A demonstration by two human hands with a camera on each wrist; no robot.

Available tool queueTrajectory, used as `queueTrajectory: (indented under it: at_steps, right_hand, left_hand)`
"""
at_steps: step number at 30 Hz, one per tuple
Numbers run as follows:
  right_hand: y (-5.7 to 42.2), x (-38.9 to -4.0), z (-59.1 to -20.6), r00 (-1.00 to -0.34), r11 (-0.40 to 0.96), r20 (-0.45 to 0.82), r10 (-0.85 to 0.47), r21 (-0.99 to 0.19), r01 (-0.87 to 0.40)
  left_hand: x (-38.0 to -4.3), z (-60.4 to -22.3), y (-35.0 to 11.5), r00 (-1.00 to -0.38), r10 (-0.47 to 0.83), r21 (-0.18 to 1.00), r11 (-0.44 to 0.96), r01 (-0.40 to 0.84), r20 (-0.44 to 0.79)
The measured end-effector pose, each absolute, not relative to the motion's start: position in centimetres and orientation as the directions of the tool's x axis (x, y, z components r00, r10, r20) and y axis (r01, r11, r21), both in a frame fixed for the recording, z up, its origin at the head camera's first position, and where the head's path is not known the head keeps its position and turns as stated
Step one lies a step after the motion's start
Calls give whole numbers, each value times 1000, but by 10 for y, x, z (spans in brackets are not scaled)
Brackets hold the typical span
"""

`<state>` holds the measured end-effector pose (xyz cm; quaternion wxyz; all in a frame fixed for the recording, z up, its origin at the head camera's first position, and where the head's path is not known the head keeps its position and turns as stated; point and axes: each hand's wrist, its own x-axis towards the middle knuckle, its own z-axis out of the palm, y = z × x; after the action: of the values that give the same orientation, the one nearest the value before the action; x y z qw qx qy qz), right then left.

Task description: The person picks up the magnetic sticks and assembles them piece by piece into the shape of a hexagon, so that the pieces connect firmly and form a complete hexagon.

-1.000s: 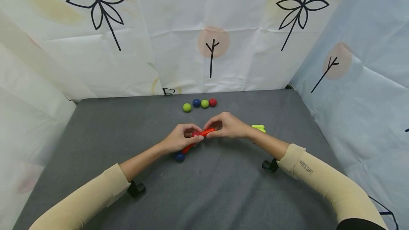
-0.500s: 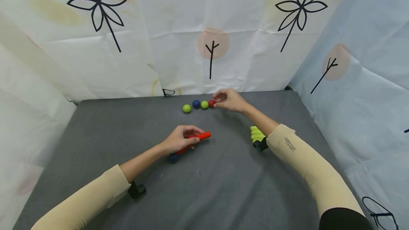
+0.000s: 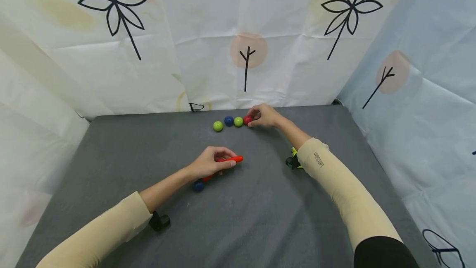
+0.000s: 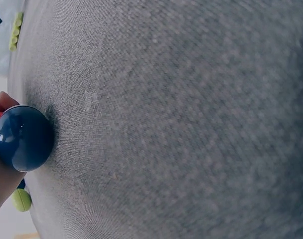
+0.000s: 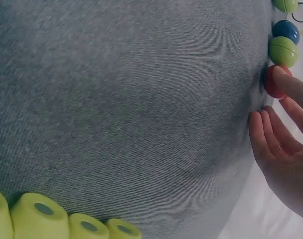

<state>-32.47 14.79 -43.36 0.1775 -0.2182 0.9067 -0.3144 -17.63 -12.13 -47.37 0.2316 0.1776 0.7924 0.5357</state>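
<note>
In the head view my left hand [image 3: 208, 163] grips a chain of red rods and balls. A red rod [image 3: 236, 159] sticks out past the thumb, and a red ball behind it is partly covered by the fingers. At the chain's near end is a dark blue ball [image 3: 198, 185], large in the left wrist view as a glossy blue ball [image 4: 26, 138] close over the cloth. Farther back, my right hand [image 3: 268, 117] pinches a red ball [image 3: 247, 120] at the right end of a row; the right wrist view has the thumb on this red ball [image 5: 272, 85].
Beside the red ball sit a green ball [image 3: 238, 122], a blue ball [image 3: 229, 121] and another green ball [image 3: 217, 126]. Several yellow-green tubes [image 5: 39, 219] with holed ends lie under the right forearm. A printed white curtain [image 3: 208, 53] stands behind the grey table [image 3: 238, 226].
My right hand has let go of the red rod and moved back to the red ball, taking hold of it. The left hand stays put while the chain's blue end has swung slightly left and nearer.
</note>
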Motion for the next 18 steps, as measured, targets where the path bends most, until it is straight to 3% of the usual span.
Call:
queueTrajectory:
  at_steps: [11, 18]
  right_hand:
    - [149, -324, -436, -856, 712, -169, -488, -645, -279]
    - [164, -309, -428, -829, 607, -192, -525, -767, -207]
  left_hand:
    - [-176, -473, -123, -834, 521, 931, 365, 24, -183]
    - [-177, -473, -126, -837, 514, 931, 365, 14, -189]
